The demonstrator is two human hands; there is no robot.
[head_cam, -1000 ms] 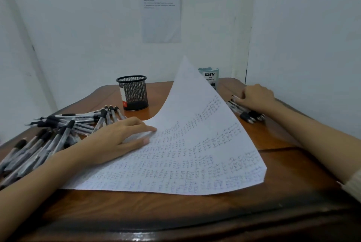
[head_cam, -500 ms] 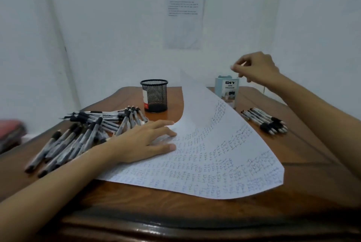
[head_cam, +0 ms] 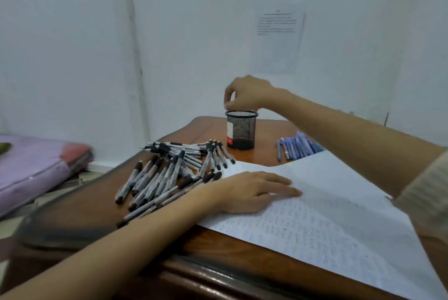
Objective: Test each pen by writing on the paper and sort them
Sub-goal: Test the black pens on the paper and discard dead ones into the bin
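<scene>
Untested pens (head_cam: 169, 173): black-capped heap on the table (head_cam: 84, 215), left of the paper (head_cam: 327, 215). Most long axes run near-left to far-right, caps at the far end; a few at the back lie crosswise. Nearest ones sit just beside the left wrist, maybe touching it.

Left hand (head_cam: 249, 189): flat, fingers straight, pressing the paper's left part down. It's the closer hand to the heap by a wide margin.

Right hand (head_cam: 247, 92): reached across and over the paper, directly above the mouth of the mesh cup (head_cam: 241, 130), fingertips bunched and pointing down. Can't tell whether it pinches a pen or nothing; too blurred. Cup stands upright behind the heap, apart from it.

Blue pens (head_cam: 297, 147): a separate row right of the cup, partly behind the right forearm, reads as a sorted group.

My read: this is a drop-off at the cup. The next pen comes from the heap, so the right hand has to travel left and toward the body, or the left hand passes one over. Grab along the barrel, not across
</scene>
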